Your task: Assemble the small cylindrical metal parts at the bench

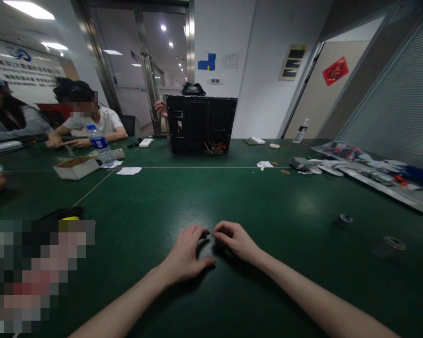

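Both hands are low over the green table [197,197], close together in the middle of the view. My left hand [191,251] is open, its thumb spread away from the fingers, and nothing shows in the gap. Just to the right, my right hand [235,240] is closed, with the thumb against the curled fingers. Whether something small is pinched there is hidden. The fingertips of the two hands nearly meet.
A black computer case [202,124] stands at the far side, a person behind it. At left are a cardboard box [76,169], a water bottle [99,145] and seated people. Two small cylindrical parts [344,220] and a cluttered tray [384,185] lie at right.
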Available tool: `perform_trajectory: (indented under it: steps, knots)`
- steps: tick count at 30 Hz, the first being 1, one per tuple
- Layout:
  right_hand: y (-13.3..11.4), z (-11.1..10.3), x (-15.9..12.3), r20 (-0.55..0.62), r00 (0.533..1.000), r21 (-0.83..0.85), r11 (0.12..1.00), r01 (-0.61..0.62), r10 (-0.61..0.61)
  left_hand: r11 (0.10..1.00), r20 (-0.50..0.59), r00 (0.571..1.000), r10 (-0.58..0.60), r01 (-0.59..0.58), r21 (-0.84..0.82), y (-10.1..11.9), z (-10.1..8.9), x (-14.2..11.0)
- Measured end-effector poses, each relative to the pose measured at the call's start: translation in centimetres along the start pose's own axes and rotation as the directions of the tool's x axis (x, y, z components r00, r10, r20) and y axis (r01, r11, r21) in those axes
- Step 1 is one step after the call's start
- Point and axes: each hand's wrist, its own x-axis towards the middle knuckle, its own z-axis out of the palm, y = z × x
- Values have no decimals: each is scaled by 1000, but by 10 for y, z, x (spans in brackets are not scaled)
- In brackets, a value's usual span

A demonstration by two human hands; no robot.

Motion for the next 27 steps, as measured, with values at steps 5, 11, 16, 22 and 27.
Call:
perform_trajectory:
  steps: [5, 11, 16, 22, 27]
  knots:
    - [2, 6, -3, -10, 983, 525, 837, -153, 186, 1000, 5, 1000, -7, 7, 2, 1, 0, 0]
    - [3, 9, -1, 42, 982, 637, 752, -170, 187, 1000, 1, 1000, 2, -2, 1, 2, -1, 1]
    - [4, 10, 0, 43, 980, 645, 744, -176, 195, 1000, 6, 1000, 13, -13, 18, 1, -1, 1]
    - [1, 10, 1, 25, 973, 693, 697, -183, 231, 999, 14, 1000, 26, -26, 35, 0, 0, 1]
    - [3, 8, 1, 34, 963, 737, 645, -205, 268, 999, 3, 999, 33, -33, 37, -1, 0, 1]
